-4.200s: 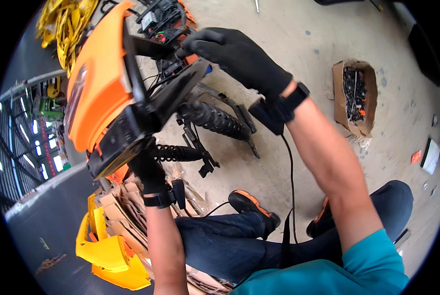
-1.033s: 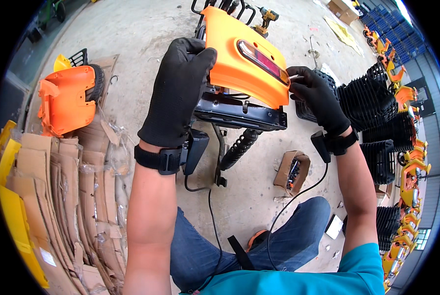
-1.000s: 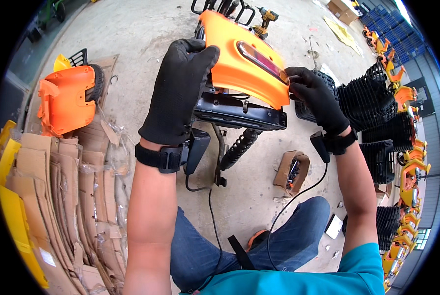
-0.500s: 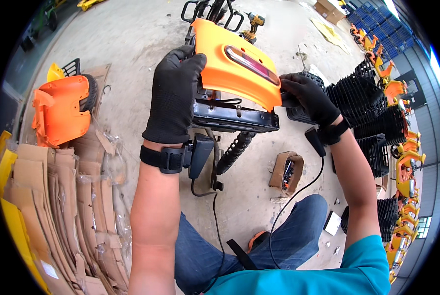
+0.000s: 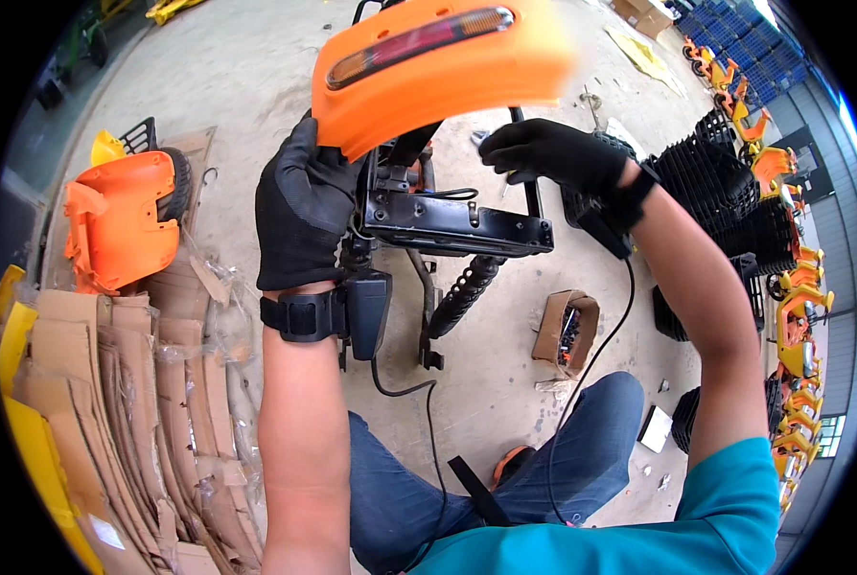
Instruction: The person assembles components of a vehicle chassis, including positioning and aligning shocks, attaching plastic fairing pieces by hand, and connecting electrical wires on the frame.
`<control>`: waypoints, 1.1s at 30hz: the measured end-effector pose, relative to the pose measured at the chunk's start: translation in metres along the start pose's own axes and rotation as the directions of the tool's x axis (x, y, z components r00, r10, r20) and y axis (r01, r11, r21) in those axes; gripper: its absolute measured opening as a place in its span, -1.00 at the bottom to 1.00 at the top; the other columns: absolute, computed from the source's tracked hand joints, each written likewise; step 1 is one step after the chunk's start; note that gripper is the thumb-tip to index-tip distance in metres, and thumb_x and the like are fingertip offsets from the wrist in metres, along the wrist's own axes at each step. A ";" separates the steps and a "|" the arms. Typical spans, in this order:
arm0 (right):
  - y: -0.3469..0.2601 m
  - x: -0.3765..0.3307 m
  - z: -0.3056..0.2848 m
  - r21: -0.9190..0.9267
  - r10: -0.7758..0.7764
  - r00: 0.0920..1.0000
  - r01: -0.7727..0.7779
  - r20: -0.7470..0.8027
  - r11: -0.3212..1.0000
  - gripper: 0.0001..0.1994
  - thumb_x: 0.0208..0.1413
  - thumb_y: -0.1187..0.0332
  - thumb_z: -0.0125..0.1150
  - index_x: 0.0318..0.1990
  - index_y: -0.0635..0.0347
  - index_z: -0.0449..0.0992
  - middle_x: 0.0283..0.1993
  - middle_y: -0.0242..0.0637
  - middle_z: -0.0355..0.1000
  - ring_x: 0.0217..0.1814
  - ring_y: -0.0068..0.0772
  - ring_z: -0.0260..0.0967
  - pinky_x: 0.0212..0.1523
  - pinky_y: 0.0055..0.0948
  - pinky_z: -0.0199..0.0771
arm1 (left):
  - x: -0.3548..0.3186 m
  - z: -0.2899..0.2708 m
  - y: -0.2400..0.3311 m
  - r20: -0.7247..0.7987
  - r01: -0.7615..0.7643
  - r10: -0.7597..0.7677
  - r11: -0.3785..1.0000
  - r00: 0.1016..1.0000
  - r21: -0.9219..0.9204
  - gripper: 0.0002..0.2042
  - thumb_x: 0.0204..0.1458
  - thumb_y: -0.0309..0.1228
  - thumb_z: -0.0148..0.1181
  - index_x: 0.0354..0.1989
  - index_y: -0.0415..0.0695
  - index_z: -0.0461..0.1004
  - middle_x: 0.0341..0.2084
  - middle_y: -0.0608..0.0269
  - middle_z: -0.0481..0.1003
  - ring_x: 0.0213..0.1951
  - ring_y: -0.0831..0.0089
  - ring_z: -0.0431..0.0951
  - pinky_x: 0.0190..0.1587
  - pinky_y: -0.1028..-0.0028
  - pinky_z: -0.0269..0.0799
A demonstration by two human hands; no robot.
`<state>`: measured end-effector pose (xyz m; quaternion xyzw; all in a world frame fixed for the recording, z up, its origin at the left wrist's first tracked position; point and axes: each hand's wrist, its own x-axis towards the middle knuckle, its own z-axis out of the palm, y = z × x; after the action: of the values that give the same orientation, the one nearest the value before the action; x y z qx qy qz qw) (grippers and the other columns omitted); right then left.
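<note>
I hold up an orange plastic body shell (image 5: 438, 72) with a red light strip, fixed on a black metal frame (image 5: 452, 225) with loose wires and a black coil spring (image 5: 459, 295) hanging below. My left hand (image 5: 304, 206), in a black glove, grips the left side of the shell and frame. My right hand (image 5: 548, 153), also in a black glove, reaches in behind the frame's right end under the shell; what its fingers touch is hidden. Both wrists carry black strapped devices with cables.
Another orange shell (image 5: 122, 225) lies on the concrete floor at left, beside flattened cardboard (image 5: 131, 402) and yellow parts. A small cardboard box (image 5: 563, 331) of dark hardware sits by my knee. Black ribbed plastic parts (image 5: 726, 196) and orange pieces are stacked at right.
The shell and frame have been raised and tilted so the shell's underside and frame face me. My right hand left the shell's right edge and now reaches behind the frame.
</note>
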<state>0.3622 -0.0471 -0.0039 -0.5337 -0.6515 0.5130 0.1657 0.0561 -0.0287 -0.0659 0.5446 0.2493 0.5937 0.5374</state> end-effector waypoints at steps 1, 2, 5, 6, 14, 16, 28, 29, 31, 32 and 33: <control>0.003 0.018 0.005 -0.086 0.040 0.998 -0.036 0.053 0.996 -0.68 0.26 0.36 0.11 0.12 0.29 0.44 -0.04 -0.22 0.51 0.02 -0.44 0.49 0.06 -0.42 0.54 | -0.001 -0.007 -0.005 -0.032 0.065 -0.076 0.959 0.997 -0.277 -0.67 0.33 -0.48 -0.18 0.17 -0.40 0.30 0.08 -0.06 0.44 0.12 0.28 0.46 0.19 0.26 0.43; -0.003 0.034 0.010 -0.182 0.082 0.992 -0.064 0.093 0.981 -0.67 0.25 0.36 0.12 0.13 0.28 0.43 -0.02 -0.24 0.51 0.03 -0.44 0.48 0.05 -0.43 0.54 | 0.000 -0.012 -0.006 -0.039 0.104 -0.148 0.836 0.988 -0.538 -0.67 0.32 -0.49 -0.17 0.16 -0.41 0.31 0.07 -0.06 0.45 0.11 0.28 0.47 0.18 0.26 0.44; -0.018 0.073 0.030 -0.697 0.244 0.946 -0.027 0.215 0.717 -0.43 0.11 0.29 0.24 0.27 0.25 0.29 0.18 -0.12 0.41 0.20 -0.28 0.39 0.17 -0.39 0.39 | -0.004 -0.011 0.002 -0.107 0.082 -0.156 0.860 0.982 -0.503 -0.70 0.28 -0.55 -0.13 0.12 -0.43 0.34 0.02 -0.05 0.47 0.06 0.29 0.49 0.16 0.25 0.45; -0.002 0.082 0.033 -0.762 0.313 0.930 -0.057 0.195 0.645 -0.37 0.07 0.29 0.26 0.31 0.25 0.25 0.20 -0.07 0.39 0.24 -0.21 0.36 0.22 -0.35 0.35 | -0.006 -0.007 0.004 -0.132 0.065 -0.120 0.930 0.984 -0.361 -0.71 0.26 -0.57 -0.11 0.10 -0.44 0.35 0.01 -0.05 0.48 0.04 0.29 0.50 0.15 0.24 0.45; 0.009 0.107 0.043 -0.837 0.367 0.828 0.205 0.425 0.507 -0.78 -0.03 0.31 0.21 -0.29 0.27 0.60 -0.42 -0.14 0.54 -0.38 -0.27 0.50 -0.28 -0.22 0.49 | -0.011 -0.026 0.003 -0.124 0.072 -0.075 0.997 0.989 -0.028 -0.74 0.20 -0.65 -0.07 0.04 -0.50 0.36 -0.10 -0.01 0.48 -0.07 0.29 0.51 0.10 0.32 0.46; 0.013 0.098 0.037 -0.886 0.071 0.946 0.270 0.318 0.377 -0.82 -0.02 0.31 0.18 -0.37 0.23 0.58 -0.42 -0.07 0.52 -0.36 -0.08 0.50 -0.27 -0.17 0.49 | -0.013 -0.025 0.006 -0.103 0.086 -0.063 0.966 0.993 0.243 -0.73 0.19 -0.67 -0.05 0.04 -0.50 0.37 -0.10 0.01 0.47 -0.09 0.30 0.50 0.09 0.34 0.46; -0.103 0.044 0.059 -0.999 -0.678 0.735 -0.008 -0.033 0.039 -0.90 -0.02 0.41 0.24 -0.31 0.11 0.57 -0.41 -0.23 0.52 -0.32 -0.10 0.50 -0.22 -0.15 0.47 | -0.017 -0.041 -0.001 -0.175 0.054 -0.018 0.978 0.984 0.199 -0.76 0.15 -0.68 -0.04 -0.04 -0.50 0.41 -0.19 0.03 0.50 -0.16 0.31 0.51 0.00 0.32 0.49; -0.111 0.043 0.066 -0.992 -0.560 0.819 -0.111 -0.124 0.056 -0.59 -0.36 0.14 0.56 -0.28 0.03 0.59 -0.38 -0.28 0.51 -0.15 -0.22 0.50 -0.17 -0.26 0.50 | -0.017 -0.041 -0.002 -0.190 0.060 -0.015 0.970 0.982 0.235 -0.77 0.14 -0.68 -0.03 -0.05 -0.49 0.42 -0.20 0.03 0.50 -0.17 0.32 0.51 -0.02 0.33 0.50; -0.115 0.044 0.065 -0.993 -0.714 0.690 -0.110 -0.114 0.052 -0.71 -0.13 0.27 0.38 -0.20 0.08 0.55 -0.33 -0.24 0.51 -0.19 -0.16 0.48 -0.21 -0.20 0.48 | -0.018 -0.041 -0.002 -0.215 0.074 -0.007 0.949 0.977 0.305 -0.78 0.13 -0.70 -0.02 -0.07 -0.48 0.43 -0.21 0.05 0.50 -0.20 0.34 0.51 -0.07 0.34 0.51; -0.115 0.044 0.063 -0.992 -0.781 0.614 -0.113 -0.110 0.051 -0.76 -0.01 0.33 0.29 -0.16 0.10 0.53 -0.30 -0.22 0.50 -0.20 -0.13 0.47 -0.22 -0.16 0.47 | -0.017 -0.044 -0.004 -0.220 0.044 0.025 0.951 0.975 0.306 -0.79 0.07 -0.66 0.10 -0.10 -0.44 0.46 -0.24 0.08 0.54 -0.21 0.38 0.54 -0.08 0.39 0.50; -0.116 0.051 0.063 -0.993 -0.770 0.628 -0.095 -0.111 0.065 -0.64 -0.11 0.30 0.38 -0.10 0.07 0.50 -0.21 -0.23 0.46 -0.17 -0.14 0.47 -0.20 -0.19 0.49 | -0.017 -0.048 -0.007 -0.224 0.013 0.059 0.952 0.973 0.307 -0.78 0.02 -0.61 0.21 -0.14 -0.41 0.49 -0.27 0.11 0.58 -0.23 0.42 0.57 -0.10 0.43 0.49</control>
<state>0.2343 -0.0230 0.0507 -0.4539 -0.8268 -0.3071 0.1272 0.0121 -0.0277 -0.0923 0.5515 0.3926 0.6132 0.4071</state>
